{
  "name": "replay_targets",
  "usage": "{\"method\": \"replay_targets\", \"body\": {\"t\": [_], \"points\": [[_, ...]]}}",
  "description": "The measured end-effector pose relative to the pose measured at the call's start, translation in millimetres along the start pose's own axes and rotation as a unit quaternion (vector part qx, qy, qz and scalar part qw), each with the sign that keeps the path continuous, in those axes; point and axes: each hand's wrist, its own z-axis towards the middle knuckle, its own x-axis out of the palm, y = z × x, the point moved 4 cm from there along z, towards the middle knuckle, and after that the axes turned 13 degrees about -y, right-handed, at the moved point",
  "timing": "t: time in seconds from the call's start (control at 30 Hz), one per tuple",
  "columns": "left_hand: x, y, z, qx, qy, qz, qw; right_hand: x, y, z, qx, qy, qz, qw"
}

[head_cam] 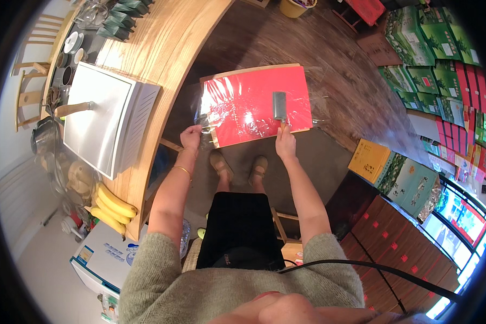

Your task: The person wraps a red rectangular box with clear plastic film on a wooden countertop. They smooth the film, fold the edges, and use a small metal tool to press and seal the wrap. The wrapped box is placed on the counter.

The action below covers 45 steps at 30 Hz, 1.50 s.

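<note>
A flat red rectangular sheet or box lies before me, covered by wrinkled clear plastic film that extends past its edges. My right hand grips the wooden handle of a tool with a dark grey rectangular head, which looks like a roller or squeegee and lies over the red surface. My left hand is closed at the near left corner, pinching the edge of the film. A light brown edge shows along the far side of the red piece. What supports it is hidden.
To the left, a wooden table bears a white slab-like device with a wooden handle, bananas, cups and green packets. Stacked green and red boxes stand at the right, near a yellow carton. A yellow bucket stands beyond.
</note>
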Motion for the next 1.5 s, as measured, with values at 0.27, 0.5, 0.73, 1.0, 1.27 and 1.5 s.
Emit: {"method": "replay_targets", "body": {"t": [0.27,0.5,0.73,1.0,1.27,1.5], "points": [[-0.5,-3.0,-3.1,-0.006,-0.003,-0.016,1.0,-17.9,-20.2,19.0,0.003,0.014,-0.028,1.0],[-1.6,-5.2,-4.5,0.0,-0.013,-0.006,1.0,-28.6,-33.5,31.1,0.011,0.017,-0.037,0.999],[-1.7,-1.6,-2.9,-0.001,-0.017,-0.019,1.0,-34.2,-42.4,40.8,0.01,0.01,-0.037,0.999],[-1.2,-7.2,-7.2,-0.008,-0.011,-0.017,1.0,-42.8,-55.6,53.6,0.006,-0.004,-0.03,1.0],[-0.8,-6.8,-8.0,-0.011,-0.025,-0.037,0.999,-51.4,-56.1,58.1,0.017,0.003,-0.031,0.999],[1.6,-8.4,-10.4,-0.021,-0.015,-0.05,0.998,-59.0,-63.7,61.1,0.01,-0.033,-0.044,0.998]]}}
